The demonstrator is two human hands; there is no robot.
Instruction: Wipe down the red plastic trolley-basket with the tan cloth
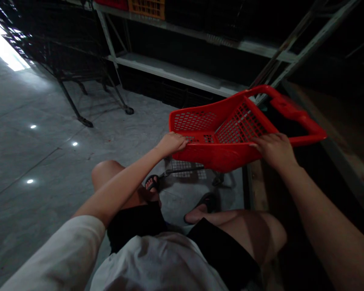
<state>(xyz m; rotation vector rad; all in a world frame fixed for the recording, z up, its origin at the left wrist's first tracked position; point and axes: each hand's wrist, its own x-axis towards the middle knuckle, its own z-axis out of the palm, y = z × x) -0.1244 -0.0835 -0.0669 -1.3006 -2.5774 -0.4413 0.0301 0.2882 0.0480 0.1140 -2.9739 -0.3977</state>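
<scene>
So the red basket (pixel 224 157) is right in front of our knees, sitting just above the concrete floor (pixel 54 161), with a metal frame (pixel 186 170) and what looks like a wheel showing underneath. It's a shopping cart kind of shape: perforated sides, a slanted grid panel (pixel 241 123) inside, and a big looped handle (pixel 311 123) off to the right.

Our left hand (pixel 172 143) is curled over the near rim at the far-left end, and our right hand (pixel 274 149) is clamped on that same rim closer to the handle. We'd guess the wide spread is for balance, since one hand alone would probably let it tip or swing. We're squatting with knees apart, which likely gives our arms room to work low down.

Just past the basket there's a metal rack (pixel 176 74), with a yellow crate (pixel 147 9) up on a higher shelf. To the left stands a dark wire cart (pixel 75 60) on casters, presumably parked there because it rolls. Wooden boards (pixel 257 182) run along our right side. It's too dark back there for us to tell what's deeper in.
</scene>
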